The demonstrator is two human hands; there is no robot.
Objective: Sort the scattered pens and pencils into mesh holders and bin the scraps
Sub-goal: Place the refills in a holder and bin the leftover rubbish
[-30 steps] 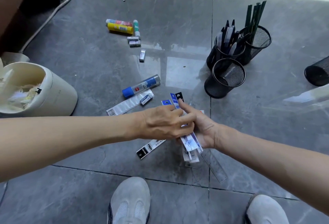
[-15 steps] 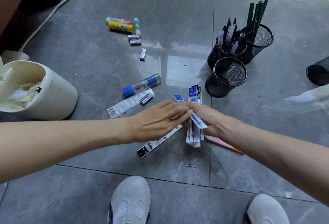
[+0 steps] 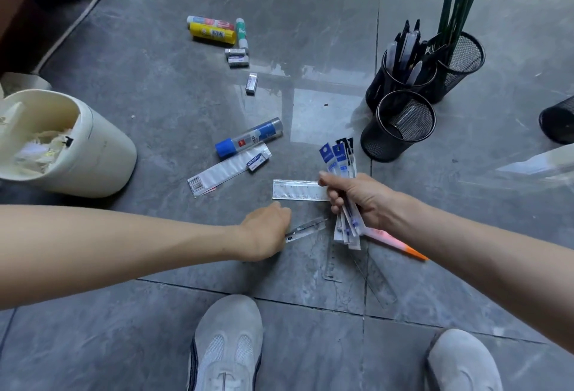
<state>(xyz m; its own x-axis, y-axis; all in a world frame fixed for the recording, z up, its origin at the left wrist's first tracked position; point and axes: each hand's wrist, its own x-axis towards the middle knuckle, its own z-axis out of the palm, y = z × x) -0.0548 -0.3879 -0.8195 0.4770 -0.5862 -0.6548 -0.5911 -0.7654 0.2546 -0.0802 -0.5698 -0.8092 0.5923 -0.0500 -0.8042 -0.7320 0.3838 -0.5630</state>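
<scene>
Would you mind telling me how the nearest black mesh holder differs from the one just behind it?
The nearest holder is empty, while the holder behind it is crowded with pens. The nearest holder shows its whole rim; the holder behind it is partly hidden by it. Both are black mesh, standing upright.

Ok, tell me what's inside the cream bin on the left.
Inside the cream bin lie crumpled white and yellowish paper scraps, piled near the rim. Whatever is beneath them is covered by the scraps and the bin's wall.
</scene>
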